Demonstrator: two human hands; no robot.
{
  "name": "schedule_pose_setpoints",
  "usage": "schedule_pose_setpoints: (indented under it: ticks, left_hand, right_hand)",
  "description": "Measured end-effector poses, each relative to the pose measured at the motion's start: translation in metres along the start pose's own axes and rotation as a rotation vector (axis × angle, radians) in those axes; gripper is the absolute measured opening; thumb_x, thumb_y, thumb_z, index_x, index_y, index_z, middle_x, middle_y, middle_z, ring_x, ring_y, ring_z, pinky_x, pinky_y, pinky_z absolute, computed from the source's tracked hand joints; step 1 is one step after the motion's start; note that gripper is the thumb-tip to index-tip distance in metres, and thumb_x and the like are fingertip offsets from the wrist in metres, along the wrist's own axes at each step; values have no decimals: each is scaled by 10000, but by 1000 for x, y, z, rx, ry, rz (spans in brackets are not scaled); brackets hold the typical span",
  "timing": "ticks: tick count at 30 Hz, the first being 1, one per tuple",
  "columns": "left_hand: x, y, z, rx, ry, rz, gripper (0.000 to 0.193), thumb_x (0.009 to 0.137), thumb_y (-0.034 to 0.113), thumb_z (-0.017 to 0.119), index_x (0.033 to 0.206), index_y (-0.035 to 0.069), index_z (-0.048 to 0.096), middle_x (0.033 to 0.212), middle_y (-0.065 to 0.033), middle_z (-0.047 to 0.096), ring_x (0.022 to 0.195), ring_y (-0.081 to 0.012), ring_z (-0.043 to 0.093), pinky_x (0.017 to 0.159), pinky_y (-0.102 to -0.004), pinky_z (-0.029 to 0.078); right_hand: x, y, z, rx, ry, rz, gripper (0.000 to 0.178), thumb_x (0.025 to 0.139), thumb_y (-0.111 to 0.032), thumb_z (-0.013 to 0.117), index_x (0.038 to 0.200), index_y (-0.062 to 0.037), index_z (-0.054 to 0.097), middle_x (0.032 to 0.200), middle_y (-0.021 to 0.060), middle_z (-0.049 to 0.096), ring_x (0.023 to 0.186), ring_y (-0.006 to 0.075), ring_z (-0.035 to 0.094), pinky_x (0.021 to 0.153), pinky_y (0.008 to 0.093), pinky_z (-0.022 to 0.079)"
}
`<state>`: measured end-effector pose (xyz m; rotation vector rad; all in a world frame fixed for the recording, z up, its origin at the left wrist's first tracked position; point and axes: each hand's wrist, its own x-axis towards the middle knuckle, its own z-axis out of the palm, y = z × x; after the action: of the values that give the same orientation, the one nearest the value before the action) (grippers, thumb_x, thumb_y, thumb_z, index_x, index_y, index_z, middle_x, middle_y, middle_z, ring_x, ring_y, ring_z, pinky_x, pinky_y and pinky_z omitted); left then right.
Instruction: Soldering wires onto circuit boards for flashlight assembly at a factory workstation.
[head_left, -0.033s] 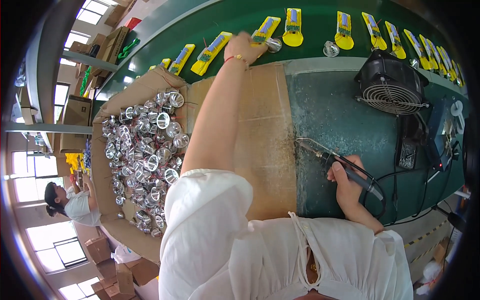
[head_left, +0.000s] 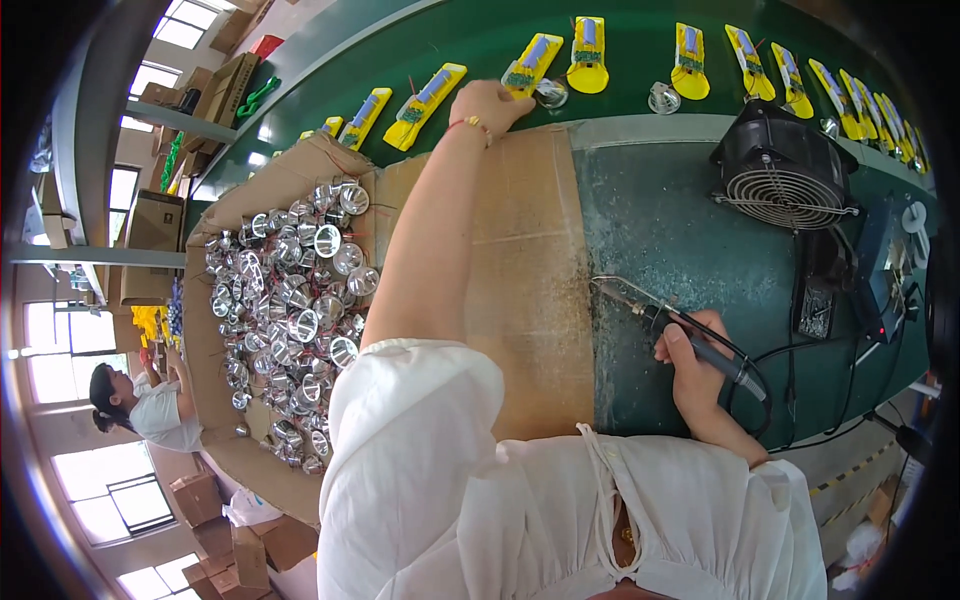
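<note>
My left hand (head_left: 487, 106) reaches to the far side of the bench, its fingers closed at the near end of a yellow plastic housing (head_left: 541, 55) with a green circuit board and a blue-grey cell. Beside those fingers lies a silver reflector cup (head_left: 551, 93), touching or close to the housing. Low on the right, my right hand (head_left: 697, 362) grips a soldering iron (head_left: 712, 356) with a thin feed tube along it. The iron's tip points left over the edge of a brown cardboard sheet (head_left: 525, 300).
A carton (head_left: 215, 385) full of silver reflector cups (head_left: 302, 325) stands on the left. More yellow housings (head_left: 688, 62) line the green far strip. A black fan (head_left: 783, 170) and a blue soldering station (head_left: 880, 265) are at right. Behind the carton a co-worker (head_left: 150, 405) handles something.
My left hand has shifted slightly toward me, its fingers now lower at the housing's near end. My right hand and the soldering iron have not moved.
</note>
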<state>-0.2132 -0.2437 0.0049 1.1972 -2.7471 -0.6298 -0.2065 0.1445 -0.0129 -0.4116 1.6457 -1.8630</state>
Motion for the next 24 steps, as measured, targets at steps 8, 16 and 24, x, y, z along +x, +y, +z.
schedule_pose_setpoints:
  ticks: [8,16,24]
  left_hand:
    - [-186,15,-12,64,214,220,386,633,435,695,779,91,600,710,-67,579,677,-261,605,654,-386,471]
    - [-165,-85,-71,748,526,300,118,754,166,574,811,101,652,771,-44,633,862,-203,593,748,-358,435]
    - [-157,-95,-63,615,241,33,157,784,197,540,822,95,653,795,-85,651,789,-224,620,765,-400,427]
  right_hand:
    - [2,5,-5,-25,-4,-21,128,819,-72,595,872,-1,502,672,68,568,586,97,551,531,220,467]
    - [0,6,-1,-22,-24,-82,141,824,-100,597,873,-4,507,666,69,566,560,93,530,523,211,445]
    - [-8,0,1,-48,-42,-93,148,821,-104,603,872,-4,507,675,69,570,573,96,541,526,214,452]
